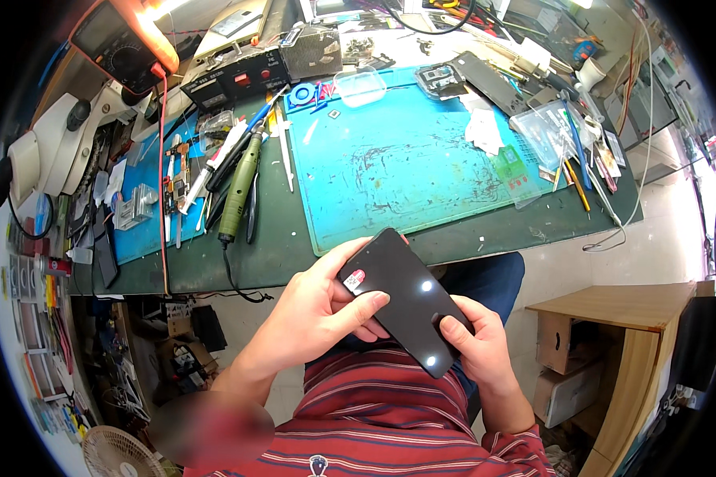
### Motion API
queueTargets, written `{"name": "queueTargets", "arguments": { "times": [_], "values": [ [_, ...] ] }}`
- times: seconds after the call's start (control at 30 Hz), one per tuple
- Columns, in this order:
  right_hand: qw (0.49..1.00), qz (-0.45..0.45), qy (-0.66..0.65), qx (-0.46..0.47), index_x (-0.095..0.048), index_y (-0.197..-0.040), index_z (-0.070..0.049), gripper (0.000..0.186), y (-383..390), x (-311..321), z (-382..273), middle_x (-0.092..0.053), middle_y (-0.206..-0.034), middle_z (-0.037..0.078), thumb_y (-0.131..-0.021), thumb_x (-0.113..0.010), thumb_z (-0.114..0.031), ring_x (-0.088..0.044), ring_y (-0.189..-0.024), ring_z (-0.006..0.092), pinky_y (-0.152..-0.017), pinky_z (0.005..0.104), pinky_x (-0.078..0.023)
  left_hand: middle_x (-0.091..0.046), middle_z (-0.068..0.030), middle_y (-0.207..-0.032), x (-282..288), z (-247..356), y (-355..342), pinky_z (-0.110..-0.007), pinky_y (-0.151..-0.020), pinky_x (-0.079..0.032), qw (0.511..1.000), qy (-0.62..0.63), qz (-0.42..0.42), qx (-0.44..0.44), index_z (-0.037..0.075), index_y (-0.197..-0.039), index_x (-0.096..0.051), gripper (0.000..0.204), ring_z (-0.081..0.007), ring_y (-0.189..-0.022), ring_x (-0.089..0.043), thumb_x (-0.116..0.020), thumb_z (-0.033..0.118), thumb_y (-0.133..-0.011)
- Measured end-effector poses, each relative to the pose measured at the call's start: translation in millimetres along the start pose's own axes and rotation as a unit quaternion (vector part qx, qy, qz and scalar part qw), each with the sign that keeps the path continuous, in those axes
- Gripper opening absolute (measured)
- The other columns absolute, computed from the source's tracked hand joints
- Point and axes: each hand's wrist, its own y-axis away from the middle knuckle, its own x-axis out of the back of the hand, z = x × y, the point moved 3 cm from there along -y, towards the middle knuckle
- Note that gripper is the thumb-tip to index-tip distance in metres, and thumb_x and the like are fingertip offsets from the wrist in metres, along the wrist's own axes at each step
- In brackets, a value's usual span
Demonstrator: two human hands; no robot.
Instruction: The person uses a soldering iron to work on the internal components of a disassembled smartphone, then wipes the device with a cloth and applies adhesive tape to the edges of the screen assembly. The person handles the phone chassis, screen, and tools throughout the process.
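Both my hands hold a black phone (pixel 398 306) at a slant in front of my lap, just off the desk's front edge. A small red-and-white sticker (pixel 354 280) is on its dark glossy face, which shows bright reflections. My left hand (pixel 326 310) grips the upper left side, thumb lying on the face and fingers partly hidden behind. My right hand (pixel 477 342) grips the lower right side, its thumb pressed on the face near the edge. Beyond the phone lies a blue silicone mat (pixel 390 183) on the green desk (pixel 270 254).
Left are a microscope (pixel 60 151), orange multimeter (pixel 119 52), green rotary tool (pixel 239 187) and loose tools. A power supply (pixel 235 79) stands at the back. Plastic boxes (pixel 541 135) and screwdrivers crowd the right. A wooden cabinet (pixel 612 306) stands right of my legs, a fan (pixel 115 445) lower left.
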Motion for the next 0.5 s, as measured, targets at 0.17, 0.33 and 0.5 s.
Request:
{"name": "queueTargets", "arguments": {
  "times": [0.17,0.33,0.5],
  "values": [
    [1.0,0.007,0.021,0.016,-0.067,-0.13,0.004,0.038,3.6,-1.4,-4.5,-0.073,-0.108,0.003,-0.104,-0.07,-0.024,-0.065,-0.095,0.0083,-0.084,0.0252,-0.053,-0.077,-0.0144,-0.095,1.0,1.1,1.4,-0.03,-0.069,-0.064,1.0,-0.003,-0.004,0.003,-0.003,-0.156,-0.037,0.061,-0.0197,-0.083,-0.078,-0.066,0.007,-0.103],
    [0.999,0.02,0.038,0.029,-0.066,-0.13,0.004,0.037,6.9,-3.0,-7.8,-0.072,-0.107,0.003,-0.104,-0.07,-0.023,-0.064,-0.094,0.008,-0.084,0.025,-0.052,-0.077,-0.0146,-0.098,1.4,-0.2,1.6,-0.03,-0.069,-0.064,1.0,0.011,-0.003,-0.005,-0.003,-0.156,-0.037,0.061,-0.0197,-0.084,-0.078,-0.066,0.006,-0.103],
    [0.999,0.021,0.031,0.031,-0.066,-0.13,0.004,0.036,7.7,-2.9,-7.3,-0.072,-0.107,0.003,-0.104,-0.07,-0.021,-0.064,-0.095,0.0084,-0.085,0.0249,-0.052,-0.077,-0.0144,-0.101,1.7,-0.5,1.8,-0.03,-0.07,-0.064,1.0,0.011,-0.006,-0.015,-0.002,-0.156,-0.038,0.061,-0.0196,-0.085,-0.078,-0.067,0.006,-0.103]
  ]
}}
